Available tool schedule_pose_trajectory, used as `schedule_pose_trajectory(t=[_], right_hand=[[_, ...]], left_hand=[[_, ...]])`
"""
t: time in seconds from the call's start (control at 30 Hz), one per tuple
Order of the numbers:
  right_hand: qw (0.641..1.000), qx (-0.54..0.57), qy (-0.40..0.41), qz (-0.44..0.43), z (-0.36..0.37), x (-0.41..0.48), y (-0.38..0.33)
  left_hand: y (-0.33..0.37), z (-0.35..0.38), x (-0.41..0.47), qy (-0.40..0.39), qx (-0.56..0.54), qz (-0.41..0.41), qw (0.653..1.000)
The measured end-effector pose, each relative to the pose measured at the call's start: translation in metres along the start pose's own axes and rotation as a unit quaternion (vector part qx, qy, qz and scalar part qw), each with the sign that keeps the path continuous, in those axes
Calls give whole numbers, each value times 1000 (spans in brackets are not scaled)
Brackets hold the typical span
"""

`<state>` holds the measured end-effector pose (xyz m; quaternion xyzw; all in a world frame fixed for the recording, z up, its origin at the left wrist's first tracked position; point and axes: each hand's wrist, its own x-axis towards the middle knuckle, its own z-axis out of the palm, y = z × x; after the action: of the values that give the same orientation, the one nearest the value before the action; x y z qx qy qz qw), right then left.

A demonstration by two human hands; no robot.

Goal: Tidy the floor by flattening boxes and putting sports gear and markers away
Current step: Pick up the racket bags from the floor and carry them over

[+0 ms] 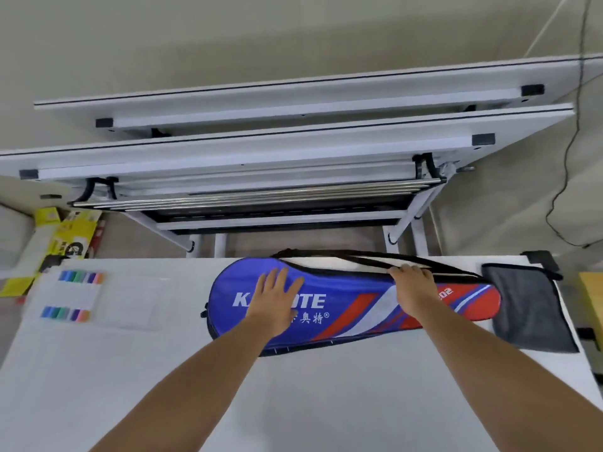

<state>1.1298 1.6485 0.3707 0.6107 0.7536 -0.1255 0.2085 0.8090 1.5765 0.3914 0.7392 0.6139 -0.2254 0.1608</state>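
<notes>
One blue, red and white fabric racket bag point(342, 288), flat on the white counter point(293, 402). My left hand point(277, 301) lies spread on its head end; my right hand point(412, 288) grips its far edge. I'd pin it firmly and close it evenly. Coloured markers point(80, 295) in a clear sleeve: well left of the bag.

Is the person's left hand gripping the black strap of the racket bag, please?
No, the left hand lies flat with fingers spread on the racket bag's blue wide end, clear of the strap.
</notes>
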Motion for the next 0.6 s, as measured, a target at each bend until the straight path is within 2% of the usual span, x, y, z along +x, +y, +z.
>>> schedule_pose_trajectory(t=[0.1,0.2,0.33,0.47,0.6], right_hand=[[998,17,57,-7,9,-4,0],[991,31,99,-79,23,-21,-10],[984,10,49,-168,45,-54,-30],[980,-17,24,-197,58,-73,-56],[982,-49,27,-182,62,-77,-79]], left_hand=[[3,26,-9,-21,-27,14,999],[-4,44,-26,-29,-43,0,999],[-29,58,-49,-40,-27,3,999],[-42,75,-70,-62,12,26,998],[-44,95,-77,-5,25,57,998]])
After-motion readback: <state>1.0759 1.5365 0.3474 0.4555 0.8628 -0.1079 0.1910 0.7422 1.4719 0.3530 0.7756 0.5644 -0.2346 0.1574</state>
